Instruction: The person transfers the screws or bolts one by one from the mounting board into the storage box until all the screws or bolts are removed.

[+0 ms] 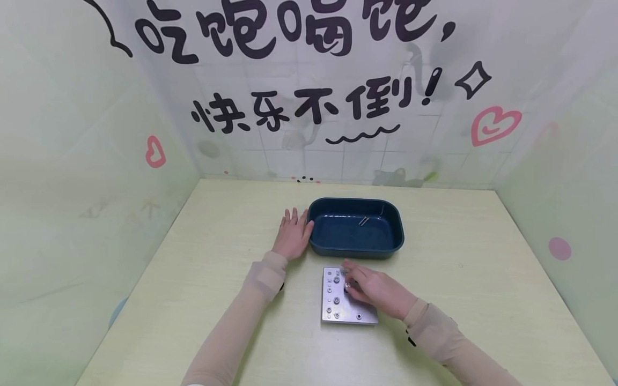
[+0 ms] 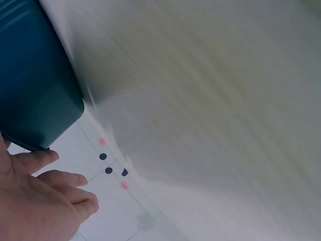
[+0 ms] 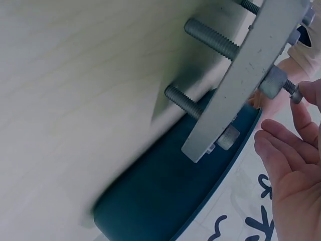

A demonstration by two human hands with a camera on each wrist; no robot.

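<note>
In the head view my right hand (image 1: 379, 289) is over a silver metal plate (image 1: 350, 316) set with several socket-head bolts. Its thumb and a finger pinch a small screw (image 3: 293, 93), which stands at a larger bolt head (image 3: 273, 82) on the plate, as the right wrist view shows. Threaded bolt shanks (image 3: 210, 39) stick out of the plate's underside. My left hand (image 1: 292, 236) rests against the left side of a dark blue tray (image 1: 357, 253), fingers extended and thumb at the rim. The left wrist view shows its fingers loosely spread beside the tray wall (image 2: 45, 100).
Two small metal pins or screws (image 1: 363, 221) lie inside the tray, right of its middle. The tray stands just behind the plate on a pale wooden table (image 1: 463, 257). Printed curtains or panels (image 1: 309, 161) close off the back and both sides.
</note>
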